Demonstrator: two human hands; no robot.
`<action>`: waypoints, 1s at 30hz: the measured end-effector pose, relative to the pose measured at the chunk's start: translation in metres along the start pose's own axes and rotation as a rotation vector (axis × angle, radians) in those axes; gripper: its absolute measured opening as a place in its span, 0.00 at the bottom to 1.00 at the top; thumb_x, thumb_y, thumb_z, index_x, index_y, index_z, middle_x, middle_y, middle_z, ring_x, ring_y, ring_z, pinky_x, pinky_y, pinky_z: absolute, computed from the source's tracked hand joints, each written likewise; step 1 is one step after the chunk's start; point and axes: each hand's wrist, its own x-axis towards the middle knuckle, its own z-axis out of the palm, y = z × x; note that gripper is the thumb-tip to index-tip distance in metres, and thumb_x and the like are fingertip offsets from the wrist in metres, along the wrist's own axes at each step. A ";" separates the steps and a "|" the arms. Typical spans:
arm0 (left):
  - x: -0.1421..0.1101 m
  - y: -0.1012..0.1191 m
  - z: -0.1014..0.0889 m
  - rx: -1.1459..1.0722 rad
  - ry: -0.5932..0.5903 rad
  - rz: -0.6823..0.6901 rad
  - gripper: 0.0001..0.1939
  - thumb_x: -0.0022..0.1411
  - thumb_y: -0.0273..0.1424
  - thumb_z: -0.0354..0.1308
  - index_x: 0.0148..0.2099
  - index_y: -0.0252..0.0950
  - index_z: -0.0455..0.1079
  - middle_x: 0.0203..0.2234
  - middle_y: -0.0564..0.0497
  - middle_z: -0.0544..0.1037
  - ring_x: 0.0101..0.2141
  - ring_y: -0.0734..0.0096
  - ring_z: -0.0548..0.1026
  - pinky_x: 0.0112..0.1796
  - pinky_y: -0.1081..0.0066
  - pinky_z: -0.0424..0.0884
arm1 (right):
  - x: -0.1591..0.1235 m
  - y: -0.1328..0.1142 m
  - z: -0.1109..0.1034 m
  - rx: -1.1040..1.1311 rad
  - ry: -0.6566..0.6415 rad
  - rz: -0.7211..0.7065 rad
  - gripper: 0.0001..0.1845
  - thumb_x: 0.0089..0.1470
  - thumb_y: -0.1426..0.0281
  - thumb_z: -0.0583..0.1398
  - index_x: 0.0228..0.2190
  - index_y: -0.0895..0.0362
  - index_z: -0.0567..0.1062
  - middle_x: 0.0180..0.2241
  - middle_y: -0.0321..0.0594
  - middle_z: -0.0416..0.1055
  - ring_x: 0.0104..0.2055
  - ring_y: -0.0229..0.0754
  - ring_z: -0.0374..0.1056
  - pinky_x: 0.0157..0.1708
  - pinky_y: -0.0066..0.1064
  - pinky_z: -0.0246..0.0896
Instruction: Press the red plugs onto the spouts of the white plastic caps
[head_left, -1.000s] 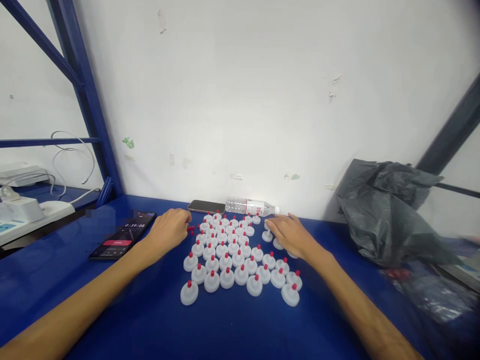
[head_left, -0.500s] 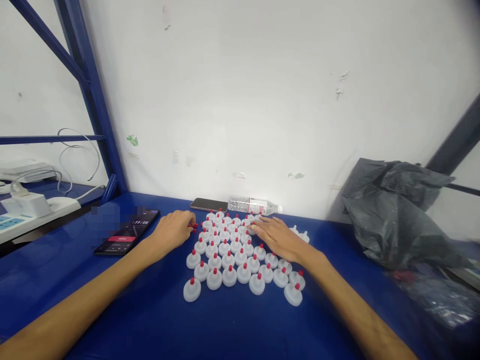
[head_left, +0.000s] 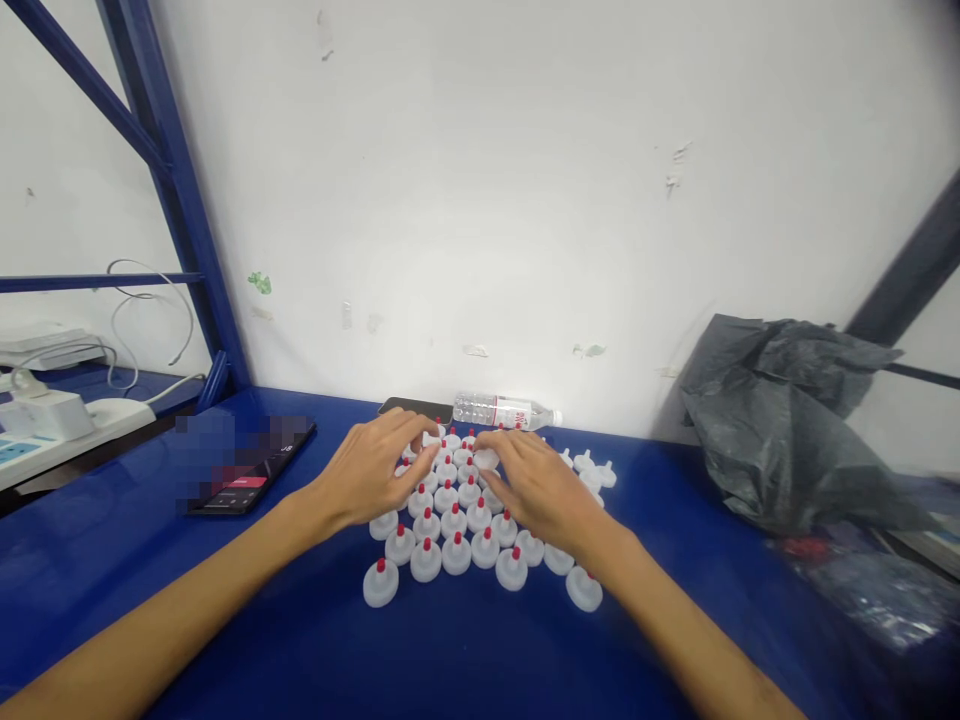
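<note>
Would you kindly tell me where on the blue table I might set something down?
Bare tabletop shows in front of the white caps and between them and the gray bag. It is crowded around the left hand and right hand, among the caps, with a bottle and phone behind.

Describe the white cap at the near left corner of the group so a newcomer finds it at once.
On the blue table, find the spread of white caps around the two hands. Go to its near left corner, to the cap with its red tip upward. It juts out nearer the viewer than its neighbours.
</note>
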 end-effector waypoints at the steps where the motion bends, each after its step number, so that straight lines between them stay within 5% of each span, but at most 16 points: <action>1: -0.001 0.003 0.001 0.005 -0.023 0.043 0.12 0.73 0.38 0.50 0.49 0.38 0.71 0.35 0.50 0.78 0.37 0.66 0.74 0.36 0.67 0.66 | 0.001 -0.006 0.000 0.001 0.014 -0.028 0.14 0.64 0.72 0.58 0.50 0.54 0.72 0.44 0.45 0.79 0.47 0.49 0.76 0.48 0.44 0.73; 9: -0.002 0.016 0.004 -0.010 -0.204 0.160 0.16 0.77 0.34 0.40 0.38 0.38 0.65 0.31 0.51 0.72 0.33 0.67 0.68 0.33 0.67 0.60 | 0.006 -0.021 0.001 0.023 0.170 -0.235 0.06 0.63 0.74 0.57 0.43 0.55 0.70 0.39 0.43 0.79 0.41 0.48 0.76 0.41 0.42 0.75; 14: 0.001 0.016 0.004 -0.297 -0.169 -0.017 0.19 0.76 0.36 0.39 0.31 0.38 0.57 0.24 0.55 0.66 0.27 0.71 0.62 0.32 0.67 0.59 | 0.009 -0.006 0.000 -0.053 0.153 -0.278 0.10 0.63 0.79 0.55 0.42 0.55 0.72 0.42 0.43 0.79 0.46 0.46 0.75 0.48 0.38 0.73; 17: 0.001 0.007 0.000 -0.460 -0.038 -0.186 0.21 0.75 0.36 0.39 0.27 0.40 0.49 0.20 0.57 0.59 0.23 0.73 0.57 0.28 0.69 0.57 | 0.003 0.017 -0.005 -0.105 0.076 -0.114 0.11 0.64 0.78 0.54 0.43 0.56 0.73 0.42 0.45 0.78 0.46 0.47 0.74 0.46 0.39 0.73; 20: 0.003 -0.007 -0.007 -0.238 0.083 -0.299 0.20 0.74 0.35 0.41 0.26 0.40 0.50 0.19 0.57 0.58 0.23 0.73 0.57 0.27 0.68 0.55 | -0.009 0.041 -0.011 -0.051 0.035 0.155 0.11 0.67 0.70 0.53 0.46 0.54 0.74 0.45 0.45 0.75 0.45 0.46 0.74 0.45 0.40 0.73; 22: 0.004 -0.017 -0.009 0.026 0.035 -0.331 0.18 0.73 0.33 0.42 0.28 0.39 0.57 0.21 0.55 0.63 0.24 0.71 0.60 0.29 0.67 0.55 | -0.016 0.050 -0.011 -0.005 0.008 0.267 0.14 0.68 0.67 0.52 0.49 0.55 0.74 0.48 0.46 0.73 0.44 0.46 0.75 0.45 0.40 0.73; 25: 0.005 -0.029 -0.004 0.225 -0.112 -0.365 0.15 0.72 0.31 0.44 0.33 0.37 0.65 0.27 0.49 0.72 0.31 0.64 0.68 0.31 0.66 0.59 | -0.022 0.054 -0.006 0.025 -0.057 0.274 0.18 0.69 0.66 0.50 0.50 0.55 0.76 0.49 0.48 0.75 0.49 0.48 0.74 0.51 0.43 0.71; 30: 0.000 -0.042 0.009 0.252 -0.233 -0.354 0.16 0.72 0.31 0.46 0.38 0.34 0.74 0.35 0.43 0.75 0.40 0.57 0.71 0.35 0.65 0.65 | -0.022 0.050 0.002 0.038 -0.150 0.199 0.21 0.71 0.65 0.47 0.47 0.56 0.78 0.48 0.45 0.79 0.53 0.49 0.72 0.58 0.48 0.62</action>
